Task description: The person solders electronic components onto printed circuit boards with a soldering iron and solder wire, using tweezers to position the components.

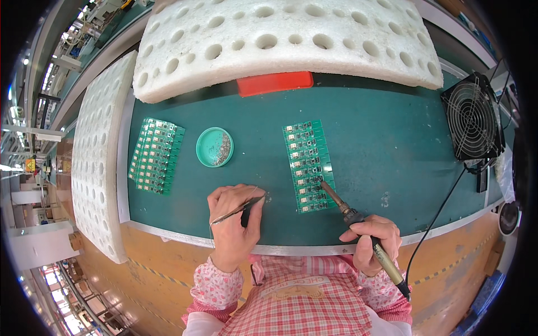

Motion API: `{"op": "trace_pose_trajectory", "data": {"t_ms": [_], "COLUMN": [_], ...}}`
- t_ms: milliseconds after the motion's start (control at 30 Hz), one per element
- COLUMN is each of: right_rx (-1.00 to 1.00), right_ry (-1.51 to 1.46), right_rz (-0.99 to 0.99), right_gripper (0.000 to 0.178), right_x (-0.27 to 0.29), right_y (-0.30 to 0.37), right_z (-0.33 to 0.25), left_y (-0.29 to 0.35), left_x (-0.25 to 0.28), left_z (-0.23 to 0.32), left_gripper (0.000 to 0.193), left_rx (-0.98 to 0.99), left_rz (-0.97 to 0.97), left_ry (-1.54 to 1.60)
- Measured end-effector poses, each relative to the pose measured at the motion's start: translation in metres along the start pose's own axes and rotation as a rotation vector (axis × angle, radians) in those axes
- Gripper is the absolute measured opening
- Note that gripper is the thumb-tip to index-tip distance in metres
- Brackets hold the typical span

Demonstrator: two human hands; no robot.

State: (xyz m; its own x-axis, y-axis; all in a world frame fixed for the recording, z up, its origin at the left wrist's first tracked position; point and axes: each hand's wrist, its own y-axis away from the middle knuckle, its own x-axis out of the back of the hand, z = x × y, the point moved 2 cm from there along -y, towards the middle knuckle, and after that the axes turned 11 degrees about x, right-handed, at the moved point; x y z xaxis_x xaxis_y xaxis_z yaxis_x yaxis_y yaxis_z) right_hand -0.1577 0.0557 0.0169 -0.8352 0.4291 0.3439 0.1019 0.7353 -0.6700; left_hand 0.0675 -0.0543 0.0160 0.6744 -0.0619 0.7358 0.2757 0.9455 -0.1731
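Observation:
My right hand (376, 242) grips a soldering iron (386, 263) by its handle. The iron's tip rests at the right side of a green circuit board panel (305, 162), among its rows of small parts. To the left of that panel, my left hand (234, 224) is closed around a pair of tweezers (238, 210), whose points face right, just short of the board. A thin wire also seems to run along this hand. Beyond it sits a round green dish (207, 147) holding many tiny metal pieces. Farther left lie more populated green circuit boards (156, 157), side by side or overlapping.
A white foam block with holes (286, 56) spans the back, with a red tray (274, 84) partly beneath it. Another foam sheet (96, 162) stands along the left edge. A black fan (473, 117) is at the right, and the iron's cord (434, 221) crosses the front right.

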Motion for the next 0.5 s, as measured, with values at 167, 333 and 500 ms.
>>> {"op": "trace_pose_trajectory", "data": {"t_ms": [167, 333, 500], "right_rx": [0.004, 0.005, -0.078], "right_ry": [-0.007, 0.001, 0.033], "right_rz": [0.007, -0.004, -0.028], "right_gripper": [0.015, 0.014, 0.019], "right_x": [0.0002, 0.0, -0.0001], "right_y": [0.0, 0.0001, -0.0005], "right_z": [0.0004, 0.0002, -0.0051], "left_y": [0.0, 0.0005, -0.001], "left_x": [-0.0004, -0.0009, -0.0014], "left_z": [0.0007, -0.0006, 0.0017], "left_gripper": [0.019, 0.019, 0.018], "left_rx": [-0.012, -0.021, -0.036], "left_rz": [0.013, 0.008, 0.006], "left_ry": [-0.002, -0.007, -0.01]}}
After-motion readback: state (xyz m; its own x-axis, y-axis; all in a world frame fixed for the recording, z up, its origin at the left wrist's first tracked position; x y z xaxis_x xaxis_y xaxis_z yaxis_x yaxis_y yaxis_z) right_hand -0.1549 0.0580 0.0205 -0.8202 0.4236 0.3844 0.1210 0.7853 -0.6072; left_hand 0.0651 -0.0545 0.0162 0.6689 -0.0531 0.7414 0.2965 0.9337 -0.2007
